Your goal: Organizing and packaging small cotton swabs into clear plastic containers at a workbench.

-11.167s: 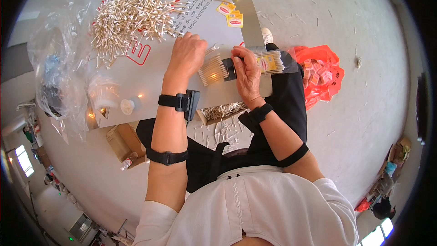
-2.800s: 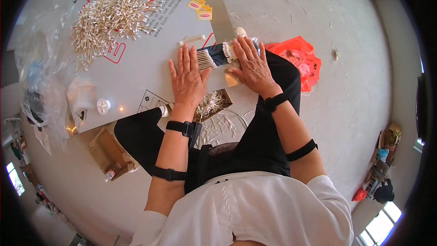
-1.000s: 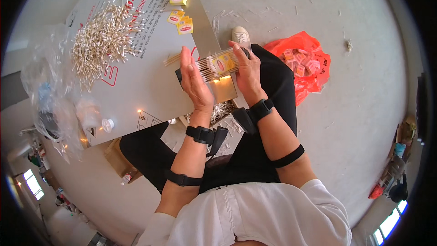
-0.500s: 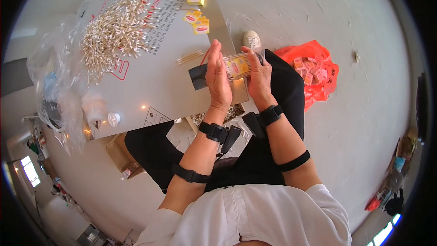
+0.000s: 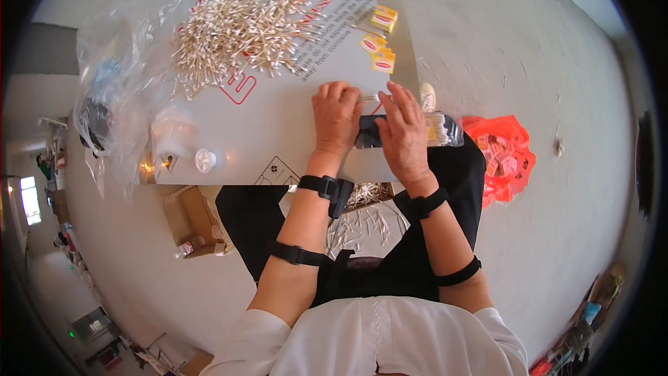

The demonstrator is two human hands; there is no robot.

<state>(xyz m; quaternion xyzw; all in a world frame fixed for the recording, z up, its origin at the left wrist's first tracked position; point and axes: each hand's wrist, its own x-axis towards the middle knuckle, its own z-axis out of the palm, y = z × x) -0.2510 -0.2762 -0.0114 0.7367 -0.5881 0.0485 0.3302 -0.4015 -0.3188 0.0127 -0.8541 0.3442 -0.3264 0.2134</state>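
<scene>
My left hand (image 5: 336,120) is on the steel-coloured table with its fingers curled closed at one end of a few cotton swabs (image 5: 371,98). Its fingertips are partly hidden. Just right of it, my right hand (image 5: 405,141) has its fingers stretched toward the swabs' other end. Beneath that hand lies a clear packet of cotton swabs (image 5: 440,129), its black end (image 5: 369,132) showing between my hands. The hand covers the packet's middle. Farther back is a large heap of loose cotton swabs (image 5: 240,31). Small yellow boxes or cards (image 5: 383,61) lie at the far right.
Clear plastic bags (image 5: 111,97) hang over the table's left edge, near a small white round container (image 5: 205,160). A red bag of small packs (image 5: 501,157) stands right of my leg. Below the table are a cardboard box (image 5: 195,219) and a box of swabs (image 5: 369,195).
My right hand has laid the packet flat on the table's near right edge. My left hand has left the packet and curled at the loose swabs. The view has shifted, moving the table rightward.
</scene>
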